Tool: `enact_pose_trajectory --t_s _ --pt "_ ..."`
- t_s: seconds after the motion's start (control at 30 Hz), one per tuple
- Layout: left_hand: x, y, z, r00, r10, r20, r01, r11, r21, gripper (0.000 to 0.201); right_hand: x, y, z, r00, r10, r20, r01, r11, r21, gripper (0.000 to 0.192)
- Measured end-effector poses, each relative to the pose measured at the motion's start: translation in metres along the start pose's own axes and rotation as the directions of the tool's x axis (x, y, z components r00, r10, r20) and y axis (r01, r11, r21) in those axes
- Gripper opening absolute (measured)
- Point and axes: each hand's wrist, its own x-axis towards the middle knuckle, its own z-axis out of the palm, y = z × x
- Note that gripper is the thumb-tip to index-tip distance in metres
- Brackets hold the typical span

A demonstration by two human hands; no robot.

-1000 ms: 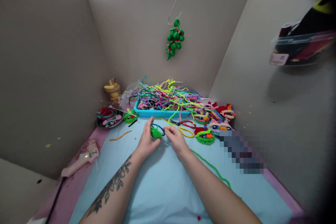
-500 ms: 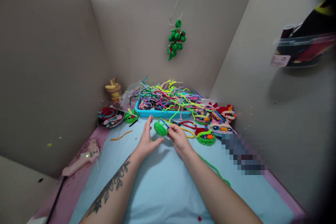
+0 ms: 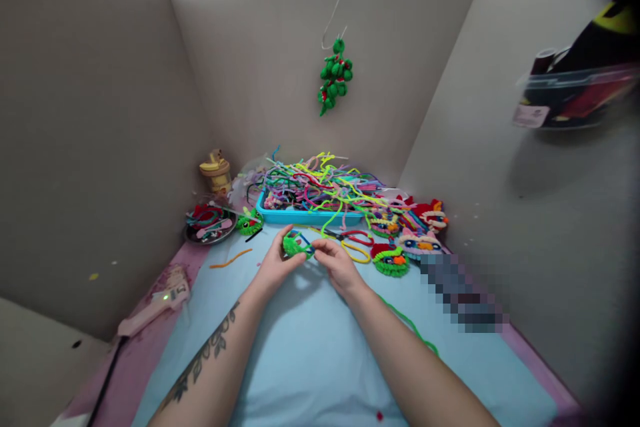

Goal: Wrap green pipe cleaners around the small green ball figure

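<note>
My left hand [image 3: 274, 265] and my right hand [image 3: 337, 264] meet over the light blue mat [image 3: 310, 353], both pinching a small green fuzzy pipe-cleaner piece [image 3: 291, 245] with a blue loop on it. The left fingers grip its left side, the right fingertips hold its right edge. A long green pipe cleaner [image 3: 411, 327] trails on the mat along my right forearm.
A blue tray [image 3: 305, 216] heaped with coloured pipe cleaners stands behind the hands. Finished fuzzy figures [image 3: 391, 259] lie to the right, a metal dish [image 3: 209, 225] of bits to the left. A pink glue gun [image 3: 155, 303] rests at the left edge. Cardboard walls enclose the table; a green ornament [image 3: 335, 77] hangs at the back.
The left hand, open half a second ago, has closed on the green piece again. The piece has shifted slightly left and turned between the hands.
</note>
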Motion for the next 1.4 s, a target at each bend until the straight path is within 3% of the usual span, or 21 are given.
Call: enact_pose_trajectory --t_s 0.17,0.3,0.37,0.6,0.77,0.93,1.03,1.23,1.4 --pt "-0.002 -0.003 0.003 0.991 0.113 0.067 -0.126 0.958 0.257 0.076 -0.002 -0.004 0.002 0.996 -0.092 -0.008 0.09 0.991 -0.095 0.024" --pt "-0.004 -0.005 0.005 0.966 0.215 0.143 -0.253 0.901 0.352 0.078 -0.002 -0.003 0.003 0.994 -0.102 -0.037 0.095 0.984 -0.154 0.021" --pt "-0.004 -0.005 0.005 0.967 0.203 0.151 -0.244 0.908 0.34 0.08 -0.001 -0.003 0.004 0.995 -0.08 -0.064 0.071 0.989 -0.132 0.02" --pt "-0.003 -0.001 0.005 0.997 0.004 0.081 -0.019 0.982 0.19 0.086 0.0 -0.013 0.007 0.984 0.049 -0.172 -0.022 0.987 0.157 0.03" --pt "-0.003 -0.006 0.008 0.996 0.082 0.031 -0.088 0.965 0.246 0.08 -0.002 -0.011 0.01 0.989 0.053 -0.141 -0.021 0.976 0.217 0.029" --pt "-0.003 -0.007 0.008 0.968 0.246 0.042 -0.238 0.861 0.45 0.079 -0.007 -0.004 0.014 0.993 0.116 -0.001 -0.115 0.983 0.143 0.025" --pt "-0.003 -0.005 0.007 0.946 0.315 0.079 -0.304 0.778 0.549 0.067 -0.008 -0.004 0.015 0.996 0.078 0.042 -0.08 0.995 0.053 0.021" --pt "-0.004 -0.005 0.007 0.96 0.251 0.125 -0.276 0.769 0.577 0.061 -0.007 -0.005 0.011 0.998 -0.023 0.052 0.03 0.99 -0.135 0.02" --pt "-0.006 -0.005 0.006 0.975 0.155 0.159 -0.217 0.818 0.533 0.062 -0.005 -0.003 0.008 0.999 -0.031 -0.038 0.027 0.993 -0.116 0.023"
